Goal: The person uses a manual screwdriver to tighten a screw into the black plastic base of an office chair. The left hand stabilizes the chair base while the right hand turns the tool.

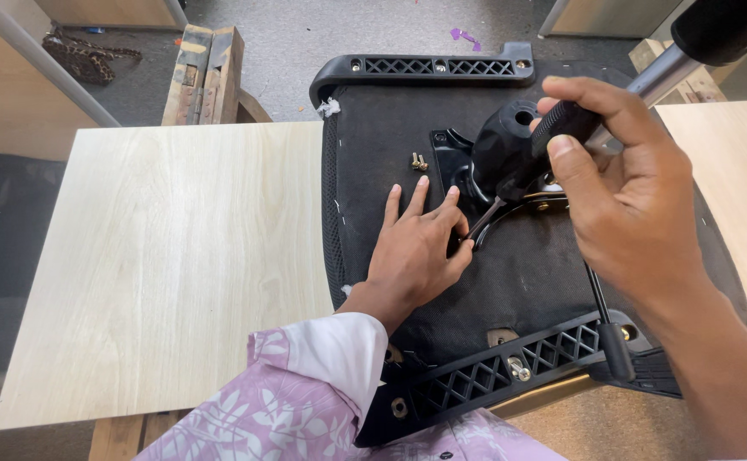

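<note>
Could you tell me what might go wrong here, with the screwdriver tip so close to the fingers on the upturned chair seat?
The left hand steadies something at the tip of the screwdriver that the right hand grips; a slip could jab those fingers. The two loose screws lie unguarded on the seat underside and might roll off. The seat spans two wooden boards, so hard pressure could shift it.

No packages, labels, signs, screens visible
</note>
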